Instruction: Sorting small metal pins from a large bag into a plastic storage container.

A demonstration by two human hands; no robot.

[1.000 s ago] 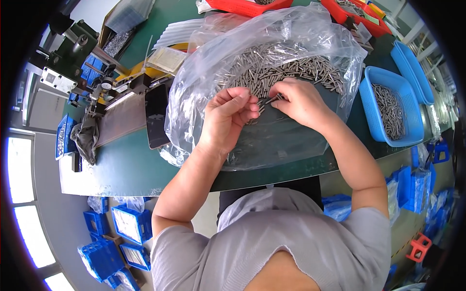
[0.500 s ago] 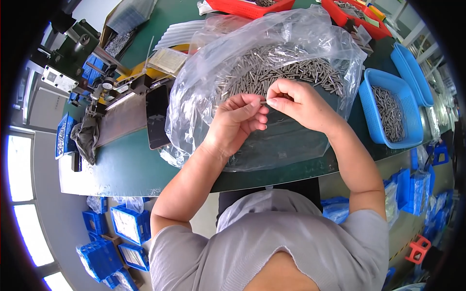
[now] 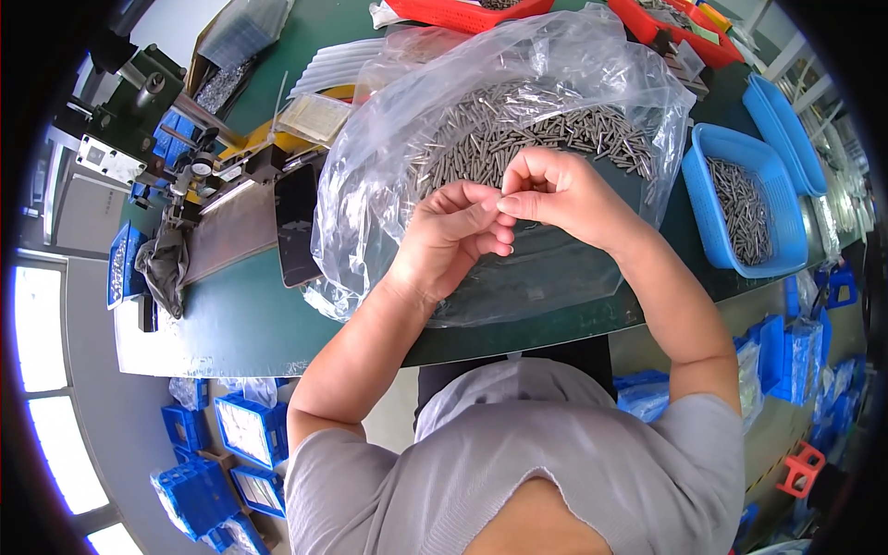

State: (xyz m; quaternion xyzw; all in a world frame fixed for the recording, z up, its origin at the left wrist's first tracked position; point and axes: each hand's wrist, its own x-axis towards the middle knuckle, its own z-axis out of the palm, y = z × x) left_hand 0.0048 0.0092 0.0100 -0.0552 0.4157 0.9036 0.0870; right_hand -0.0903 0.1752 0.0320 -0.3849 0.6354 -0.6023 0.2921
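Observation:
My left hand (image 3: 451, 231) and my right hand (image 3: 566, 199) meet fingertip to fingertip over a large clear plastic bag (image 3: 365, 185). Both pinch thumb against forefinger on a small metal pin, which the fingertips now hide almost wholly. The left hand's other fingers curl loosely below. Just beyond the hands, a heap of slim grey metal pins (image 3: 472, 139) lies spread on the bag.
At right stands a blue basket (image 3: 700, 185) of similar pins, beside another blue basket (image 3: 772, 120). Red trays (image 3: 453, 17) sit at the far edge. A bench device with a dial gauge (image 3: 202, 166) and a black flat panel (image 3: 296, 222) are at left.
My right fingertips have closed in on the left ones, covering the short length of pin that showed between them. The view has shifted slightly.

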